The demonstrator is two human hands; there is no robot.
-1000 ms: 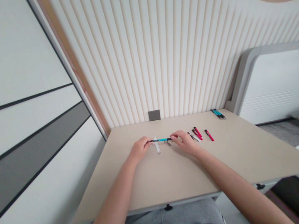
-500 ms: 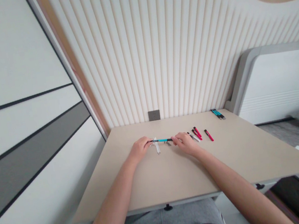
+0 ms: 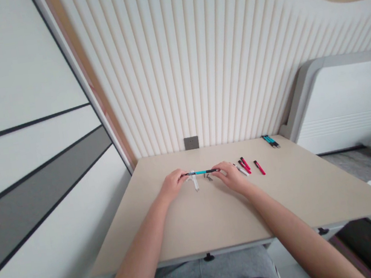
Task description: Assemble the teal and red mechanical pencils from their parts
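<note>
A blue and black pen [image 3: 200, 172] is held level above the desk, spanning the gap between both hands. My left hand [image 3: 174, 181] pinches its left end. My right hand [image 3: 228, 174] is closed on its black right end. Under and behind the pen lie thin white sticks [image 3: 196, 184]. Several small dark grey pieces [image 3: 208, 178] lie beside them, close to my right hand. Just right of my right hand are a white-grey pen part [image 3: 242, 171] and red pen parts [image 3: 244, 164].
Another red part [image 3: 259, 167] lies farther right on the beige desk [image 3: 215, 223]. Several blue and black pens [image 3: 271, 141] lie at the back right corner. A dark socket [image 3: 191, 143] is on the ribbed wall behind the desk.
My right hand has shifted its fingers slightly on the pen's right end, and more of the black part shows. The pen has risen slightly and is more level.
</note>
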